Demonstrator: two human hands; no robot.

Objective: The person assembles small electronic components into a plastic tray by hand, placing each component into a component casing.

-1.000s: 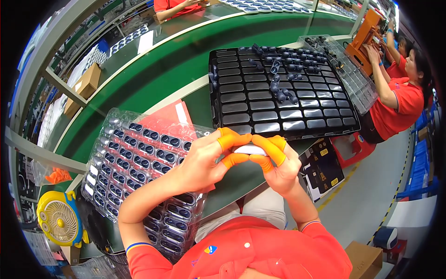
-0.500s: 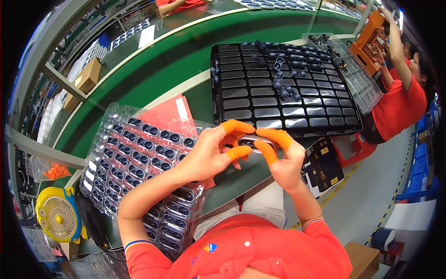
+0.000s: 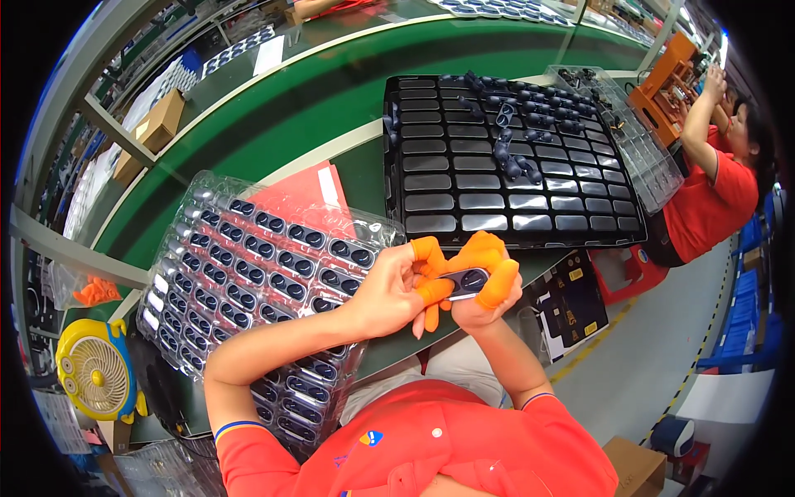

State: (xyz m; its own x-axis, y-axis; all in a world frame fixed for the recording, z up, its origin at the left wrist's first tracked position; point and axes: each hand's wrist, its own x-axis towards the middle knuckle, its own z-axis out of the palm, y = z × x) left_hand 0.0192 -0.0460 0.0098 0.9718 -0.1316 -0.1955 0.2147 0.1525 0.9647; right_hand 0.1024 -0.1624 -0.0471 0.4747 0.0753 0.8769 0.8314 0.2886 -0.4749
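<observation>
A small oblong case part (image 3: 469, 282), dark blue with a pale rim, is held between my hands above the bench's near edge. My right hand (image 3: 490, 290) grips it with finger and thumb in orange finger covers. My left hand (image 3: 396, 286), also wearing orange finger covers, pinches its left end. Under my left forearm lies a clear plastic tray (image 3: 184, 217) with rows of similar dark oblong parts. Beyond my hands is a black compartment tray (image 3: 491, 202), with loose dark rounded pieces (image 3: 520, 169) in its far part.
A red sheet (image 3: 302, 199) lies partly under the clear tray. A yellow fan (image 3: 98, 377) stands at the left. Behind runs a green conveyor belt (image 3: 248, 112). At the right, a co-worker in red (image 3: 719, 195) is beside an orange press (image 3: 662, 91). Cartons (image 3: 571, 306) stand below the bench.
My hands have come slightly nearer to me, and the case part has turned so that its dark face shows upward. The co-worker's raised arm has lowered.
</observation>
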